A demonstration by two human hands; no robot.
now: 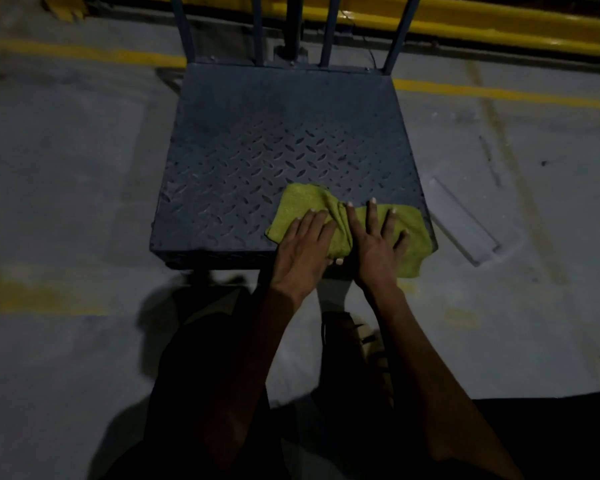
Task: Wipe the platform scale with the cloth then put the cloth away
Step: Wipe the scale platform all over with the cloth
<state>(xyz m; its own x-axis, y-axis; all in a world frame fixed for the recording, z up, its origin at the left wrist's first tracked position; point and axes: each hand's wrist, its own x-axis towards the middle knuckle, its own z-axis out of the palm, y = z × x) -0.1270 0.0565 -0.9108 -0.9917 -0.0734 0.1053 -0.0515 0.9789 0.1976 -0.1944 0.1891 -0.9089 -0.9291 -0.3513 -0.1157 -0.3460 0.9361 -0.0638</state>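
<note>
Both palms flat, no grip closed: left hand (303,245) and right hand (378,244) press crumpled yellow-green cloth (300,206) onto dark tread-plate platform scale (284,140). I expect the overhanging corner to slip off.

One platform scale (284,150) is sitting on the floor (66,161), with four upright rails showing at its far edge. One green cloth (305,206) is lying on it. Two hands are pressing flat on the cloth: left hand (302,251), right hand (374,251). One shoe (364,341) is showing below. One yellow barrier (482,32) is running behind.
</note>
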